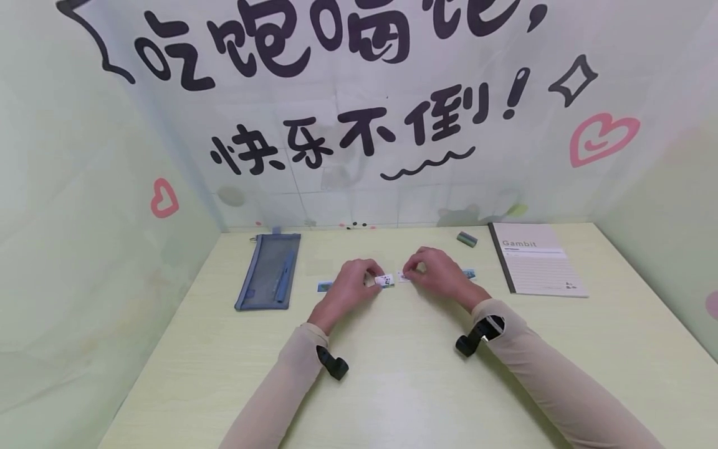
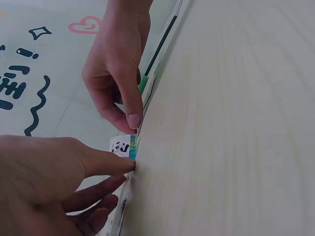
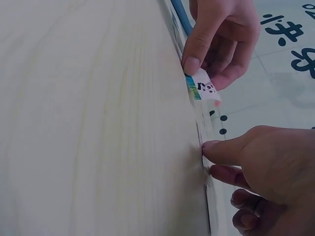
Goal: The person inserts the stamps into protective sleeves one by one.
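Observation:
My left hand (image 1: pixel 350 284) pinches a small panda-printed piece of paper (image 1: pixel 384 280) by its left end, between thumb and fingers. In the right wrist view this panda-printed paper (image 3: pixel 204 86) is white with a blue-green band and looks slightly bent. Just to its right, my right hand (image 1: pixel 440 274) has its thumb and index fingertips at another small white printed piece (image 1: pixel 401 276), low over the table; the fingers cover most of it. A small blue printed piece (image 1: pixel 324 287) lies left of my left hand. Another blue piece (image 1: pixel 469 273) shows beyond my right wrist.
On the pale table (image 1: pixel 392 386), a blue mesh zip pouch (image 1: pixel 263 274) with a blue pen inside lies at the left. A small dark green block (image 1: pixel 467 239) sits behind my right hand. At the right lies a notebook (image 1: pixel 538 262). A printed curtain (image 1: pixel 359 199) borders the back edge.

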Available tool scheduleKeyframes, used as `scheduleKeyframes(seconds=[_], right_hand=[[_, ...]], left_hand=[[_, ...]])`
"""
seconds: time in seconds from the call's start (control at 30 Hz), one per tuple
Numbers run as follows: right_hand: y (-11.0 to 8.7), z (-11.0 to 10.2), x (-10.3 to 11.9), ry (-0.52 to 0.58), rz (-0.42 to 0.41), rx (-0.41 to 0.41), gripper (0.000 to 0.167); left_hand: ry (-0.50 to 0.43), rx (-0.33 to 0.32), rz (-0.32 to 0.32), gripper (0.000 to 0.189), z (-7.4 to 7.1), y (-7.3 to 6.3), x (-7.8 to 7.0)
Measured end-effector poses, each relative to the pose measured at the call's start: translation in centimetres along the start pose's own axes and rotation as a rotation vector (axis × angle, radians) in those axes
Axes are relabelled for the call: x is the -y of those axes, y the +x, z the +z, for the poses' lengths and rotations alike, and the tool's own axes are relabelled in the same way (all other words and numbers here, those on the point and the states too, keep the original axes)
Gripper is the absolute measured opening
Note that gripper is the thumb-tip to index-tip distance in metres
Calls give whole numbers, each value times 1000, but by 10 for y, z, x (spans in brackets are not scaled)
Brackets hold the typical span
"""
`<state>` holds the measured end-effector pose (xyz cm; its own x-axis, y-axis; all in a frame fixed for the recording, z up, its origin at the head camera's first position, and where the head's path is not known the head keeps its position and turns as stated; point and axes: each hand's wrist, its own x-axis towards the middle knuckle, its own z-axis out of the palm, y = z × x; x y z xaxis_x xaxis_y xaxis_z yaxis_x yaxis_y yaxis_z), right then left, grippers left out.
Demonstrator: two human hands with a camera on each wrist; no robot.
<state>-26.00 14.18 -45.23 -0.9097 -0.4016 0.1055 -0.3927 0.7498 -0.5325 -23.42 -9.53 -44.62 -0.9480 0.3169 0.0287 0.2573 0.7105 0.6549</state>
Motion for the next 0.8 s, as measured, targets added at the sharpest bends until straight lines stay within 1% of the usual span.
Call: scheduleKeyframes(seconds=[0.13,0.27,0.37,0.43,0.57,0.67,0.8], right_hand=[[1,-1,0,10,-24,-8,10],[4,-2,-1,37,-27,-43,11],[10,-3,-2,50,-25,-55,12],[16,-5,0,57,-26,-41,13],[28,-5,4,73,-36,21,18],[37,-3,5,86,-41,60,22],[46,2,5,102,-43,88,25]], left_hand=[[-21,-17,33,14,1,0,2],[-19,-24,86,9,2,0,5],[-21,-31,103,9,3,-1,7],[-29,-32,100,10,4,-2,7],[-55,-22,91,12,5,-3,8],[-64,-15,90,12,5,-4,8],[-62,-14,100,12,5,-4,8]])
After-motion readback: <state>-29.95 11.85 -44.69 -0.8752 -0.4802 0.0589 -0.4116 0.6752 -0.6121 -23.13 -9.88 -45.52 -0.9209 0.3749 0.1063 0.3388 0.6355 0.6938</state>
